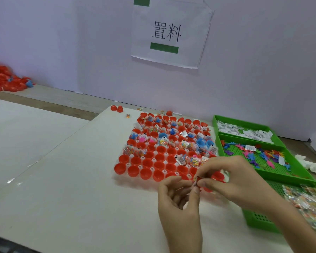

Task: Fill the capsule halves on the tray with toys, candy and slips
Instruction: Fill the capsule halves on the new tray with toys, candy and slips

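Note:
A clear tray [133, 164] holds many red capsule halves [147, 163], with a few blue ones [201, 142]. The far rows carry toys, candy bags and slips; the near left rows hold nothing. Over the tray's near right corner, my left hand [177, 196] and my right hand [233, 178] meet fingertip to fingertip, both pinching one small folded item [196, 180], too small to identify. My right hand hides several capsules at that corner.
Three green baskets stand to the right: slips [244, 131] at the back, plastic toys [263, 156] in the middle, candy bags [306, 199] nearest. Loose red halves [117, 108] lie beyond the tray. A heap of red capsules [4, 79] sits far left. White tissue [308, 164] lies right.

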The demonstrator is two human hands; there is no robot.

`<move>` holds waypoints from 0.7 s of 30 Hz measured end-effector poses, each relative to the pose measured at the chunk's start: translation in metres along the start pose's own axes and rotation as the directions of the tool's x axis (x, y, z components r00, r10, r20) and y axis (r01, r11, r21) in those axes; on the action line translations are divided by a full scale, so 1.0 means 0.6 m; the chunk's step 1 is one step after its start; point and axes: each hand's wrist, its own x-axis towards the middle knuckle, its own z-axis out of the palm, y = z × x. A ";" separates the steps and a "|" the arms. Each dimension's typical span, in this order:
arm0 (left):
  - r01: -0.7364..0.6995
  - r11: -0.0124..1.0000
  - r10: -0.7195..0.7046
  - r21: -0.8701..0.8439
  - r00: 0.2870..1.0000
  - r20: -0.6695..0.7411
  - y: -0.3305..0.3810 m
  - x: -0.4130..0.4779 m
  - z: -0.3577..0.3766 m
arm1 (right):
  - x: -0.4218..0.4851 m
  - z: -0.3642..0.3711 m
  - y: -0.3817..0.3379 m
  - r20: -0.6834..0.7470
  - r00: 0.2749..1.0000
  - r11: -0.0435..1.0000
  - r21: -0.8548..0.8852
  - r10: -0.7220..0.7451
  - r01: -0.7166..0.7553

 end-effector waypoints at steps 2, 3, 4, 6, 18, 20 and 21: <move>-0.001 1.000 0.000 -0.013 0.998 -0.058 -0.001 0.003 0.000 | 0.032 0.003 -0.008 -0.031 0.999 0.999 -0.017 0.035 -0.035; 0.013 1.000 -0.015 -0.025 0.997 -0.081 -0.001 0.004 0.000 | 0.052 0.006 -0.010 -0.069 0.996 0.999 -0.014 0.047 -0.048; 0.034 0.999 -0.037 -0.040 0.995 -0.097 0.000 0.004 0.000 | 0.073 0.012 -0.013 -0.114 0.992 0.999 0.004 0.052 -0.052; 0.070 0.996 -0.077 -0.060 0.990 -0.116 0.003 0.006 0.000 | 0.115 0.034 -0.017 -0.183 0.982 0.998 0.057 0.050 -0.040; 0.226 0.963 -0.243 -0.150 0.964 -0.108 0.002 0.023 -0.001 | 0.218 0.146 -0.007 -0.132 0.986 0.978 -0.168 0.099 -0.121; 0.227 0.955 -0.252 -0.190 0.960 -0.120 0.003 0.024 -0.002 | 0.220 0.149 -0.008 -0.122 0.987 0.975 -0.181 0.108 -0.130; 0.221 0.953 -0.250 -0.208 0.960 -0.127 0.004 0.023 -0.003 | 0.221 0.151 -0.009 -0.117 0.986 0.974 -0.184 0.115 -0.135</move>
